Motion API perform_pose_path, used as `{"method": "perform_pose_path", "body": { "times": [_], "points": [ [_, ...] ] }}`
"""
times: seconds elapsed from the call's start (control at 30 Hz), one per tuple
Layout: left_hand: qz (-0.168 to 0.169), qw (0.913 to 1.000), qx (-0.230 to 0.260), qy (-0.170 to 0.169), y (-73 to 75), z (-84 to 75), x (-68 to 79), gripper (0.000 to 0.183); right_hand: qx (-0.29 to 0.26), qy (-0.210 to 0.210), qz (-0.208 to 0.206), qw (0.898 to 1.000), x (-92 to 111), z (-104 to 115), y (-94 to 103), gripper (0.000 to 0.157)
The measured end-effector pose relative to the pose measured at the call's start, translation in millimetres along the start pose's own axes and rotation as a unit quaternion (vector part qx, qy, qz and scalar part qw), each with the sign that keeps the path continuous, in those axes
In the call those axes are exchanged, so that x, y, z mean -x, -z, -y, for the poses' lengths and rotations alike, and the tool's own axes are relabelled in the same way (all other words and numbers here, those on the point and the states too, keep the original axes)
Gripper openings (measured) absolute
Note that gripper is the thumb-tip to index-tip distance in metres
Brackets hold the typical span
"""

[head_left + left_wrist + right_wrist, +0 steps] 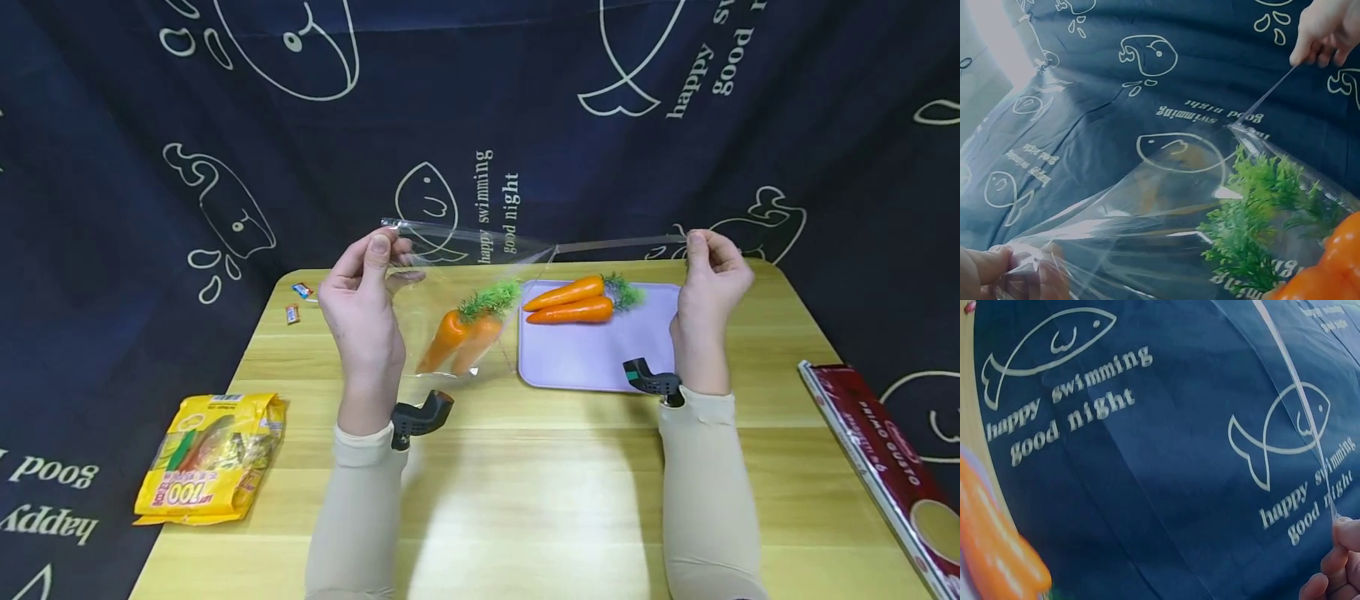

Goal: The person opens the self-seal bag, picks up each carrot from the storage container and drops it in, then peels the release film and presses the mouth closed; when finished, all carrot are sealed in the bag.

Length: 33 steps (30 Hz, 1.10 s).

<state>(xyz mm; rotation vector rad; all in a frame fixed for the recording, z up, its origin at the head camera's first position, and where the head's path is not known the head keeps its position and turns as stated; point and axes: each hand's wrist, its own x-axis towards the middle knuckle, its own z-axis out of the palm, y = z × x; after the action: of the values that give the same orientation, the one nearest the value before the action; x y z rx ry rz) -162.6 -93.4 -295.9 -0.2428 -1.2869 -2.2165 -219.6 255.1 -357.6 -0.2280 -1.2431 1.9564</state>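
Observation:
My left hand (pixel 366 304) pinches the upper left edge of a clear plastic bag (pixel 420 304), held up above the table. Inside the bag hang orange carrots (pixel 450 333) with leafy green tops (pixel 1260 206). My right hand (pixel 708 279) pinches the end of a thin, pale strip (pixel 622 244). Taut, the strip runs from the bag's upper right corner to my right fingertips; the right wrist view shows its end between thumb and finger. Behind the bag and the right hand, two more carrots (pixel 573 311) lie on a lilac tray (pixel 577 362).
A yellow packet (pixel 210 458) lies at the table's left side, with two small wrapped sweets (pixel 292 314) farther back. Along the right edge is a long red box (pixel 877 450). Dark printed cloth (pixel 480 100) hangs behind the wooden table (pixel 525 500).

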Motion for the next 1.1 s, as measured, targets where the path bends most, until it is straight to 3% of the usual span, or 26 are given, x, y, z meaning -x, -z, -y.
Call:
{"method": "perform_pose_path", "body": {
  "times": [0.17, 0.3, 0.4, 0.57, 0.77, 0.97, 1.0, 1.03, 1.1],
  "points": [
    [0.0, 0.9998, -0.019, -0.002, 2.7, -17.6, 2.4, 0.023, 0.045, -0.012, -0.014, 0.999, -9.3, 4.5, 29.1, 0.008],
    [0.003, 0.9987, -0.048, -0.015, 7.6, -31.2, 1.8, 0.026, 0.13, -0.083, 0.021, 0.988, -16.7, -3.5, 54.6, 0.014],
    [0.002, 0.9981, -0.058, -0.021, 11.7, -39.3, 0.6, 0.028, 0.222, -0.148, 0.067, 0.961, -23.7, -18.9, 73.3, 0.026],
    [0.003, 0.9971, -0.072, -0.024, 15.9, -46.2, -0.2, 0.028, 0.352, -0.194, 0.097, 0.91, -40.4, -49.7, 103.6, 0.039],
    [0.003, 0.9974, -0.071, -0.008, 14.8, -44.8, 2.3, 0.029, 0.405, -0.212, 0.087, 0.885, -57.3, -71.5, 126.3, 0.049],
    [0.013, 0.9965, -0.082, -0.008, 10.0, -37.9, 4.9, 0.028, 0.488, -0.194, 0.046, 0.849, -66.1, -72.8, 139.6, 0.049],
    [0.015, 0.9966, -0.08, -0.006, 8.6, -37.0, 5.2, 0.027, 0.497, -0.179, 0.033, 0.849, -66.7, -70.1, 140.3, 0.047],
    [0.016, 0.9969, -0.077, -0.003, 7.0, -36.1, 5.6, 0.026, 0.492, -0.165, 0.019, 0.854, -66.5, -66.0, 139.6, 0.046],
    [0.02, 0.9976, -0.067, 0.005, 3.4, -34.4, 6.7, 0.025, 0.448, -0.134, 0.005, 0.884, -62.0, -52.3, 131.4, 0.04]
  ]
}}
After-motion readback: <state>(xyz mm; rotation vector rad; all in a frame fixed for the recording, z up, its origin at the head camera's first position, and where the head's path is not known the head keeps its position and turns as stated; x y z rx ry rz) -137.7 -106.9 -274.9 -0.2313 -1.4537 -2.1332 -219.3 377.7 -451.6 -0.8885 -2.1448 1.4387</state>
